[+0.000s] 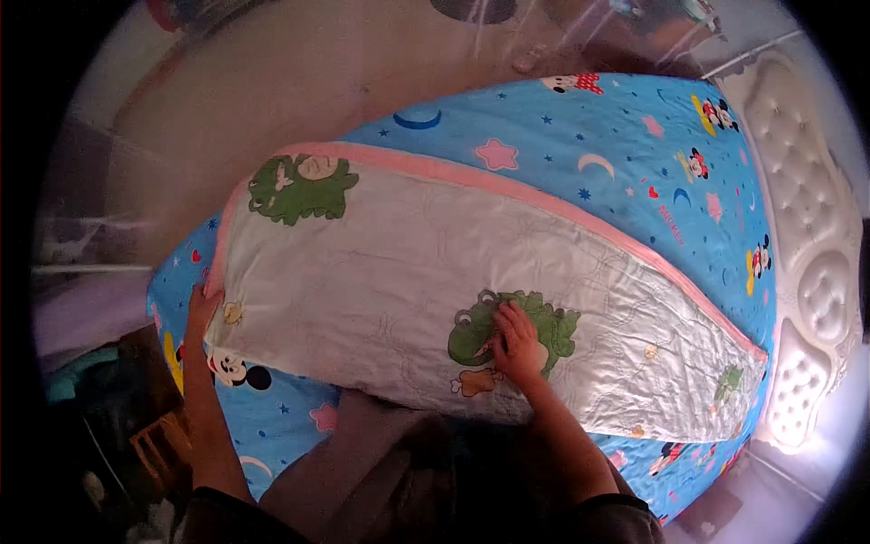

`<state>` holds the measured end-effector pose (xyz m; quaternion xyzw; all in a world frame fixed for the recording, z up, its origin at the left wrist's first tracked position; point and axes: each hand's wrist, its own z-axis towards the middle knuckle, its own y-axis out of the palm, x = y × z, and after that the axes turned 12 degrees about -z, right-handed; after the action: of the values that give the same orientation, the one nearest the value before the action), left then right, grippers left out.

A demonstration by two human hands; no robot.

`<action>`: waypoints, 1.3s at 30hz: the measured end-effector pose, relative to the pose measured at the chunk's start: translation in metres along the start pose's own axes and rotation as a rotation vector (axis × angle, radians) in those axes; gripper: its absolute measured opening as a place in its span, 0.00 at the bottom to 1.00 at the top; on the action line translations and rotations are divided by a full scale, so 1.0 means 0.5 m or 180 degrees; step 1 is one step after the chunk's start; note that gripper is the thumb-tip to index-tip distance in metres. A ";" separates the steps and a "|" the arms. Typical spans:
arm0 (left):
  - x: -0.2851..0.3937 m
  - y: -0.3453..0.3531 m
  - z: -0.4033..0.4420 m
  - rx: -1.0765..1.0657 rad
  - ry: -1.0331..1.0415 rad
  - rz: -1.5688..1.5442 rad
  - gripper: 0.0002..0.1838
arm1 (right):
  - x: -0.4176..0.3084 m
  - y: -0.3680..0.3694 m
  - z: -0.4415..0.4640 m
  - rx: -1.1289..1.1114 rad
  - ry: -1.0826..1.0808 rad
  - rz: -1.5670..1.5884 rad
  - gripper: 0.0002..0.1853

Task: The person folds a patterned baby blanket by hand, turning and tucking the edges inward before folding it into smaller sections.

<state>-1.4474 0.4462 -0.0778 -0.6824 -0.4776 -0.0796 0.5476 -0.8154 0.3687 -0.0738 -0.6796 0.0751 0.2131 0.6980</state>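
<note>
A white quilt [399, 263] with a pink border and green dinosaur prints lies spread over a blue sheet [625, 136] with cartoon mouse, moon and star prints. My left hand [205, 306] is at the quilt's left edge, closed on the pink border near its lower left corner. My right hand [517, 343] rests flat on the quilt, over the middle green dinosaur print, with its fingers spread out.
A white tufted headboard [793, 136] stands at the right end of the bed. Beyond the bed's far side is a pale floor [236, 100]. At the lower left are a wooden piece [163, 449] and dark items. My legs are at the near edge.
</note>
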 end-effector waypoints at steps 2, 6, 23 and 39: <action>0.106 -0.001 -0.058 -0.0049 -0.0340 -0.0156 0.30 | 0.003 -0.025 0.028 0.0081 0.0035 0.0070 0.19; 0.127 -0.001 -0.074 -0.0362 -0.1038 -0.0348 0.26 | 0.000 -0.038 0.056 0.0158 0.0866 0.0709 0.17; 0.546 0.428 -0.557 -0.5244 0.2180 -0.0320 0.18 | -0.008 -0.007 0.175 -0.1664 0.2469 0.4482 0.28; 0.273 0.441 -0.565 -0.4600 0.1887 -0.0769 0.19 | -0.043 0.030 0.142 -0.1552 0.2107 0.2537 0.20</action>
<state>-1.0948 0.3029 -0.0302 -0.7628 -0.2125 -0.6077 0.0606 -0.8541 0.4341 -0.0743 -0.7707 0.4888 0.2467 0.3260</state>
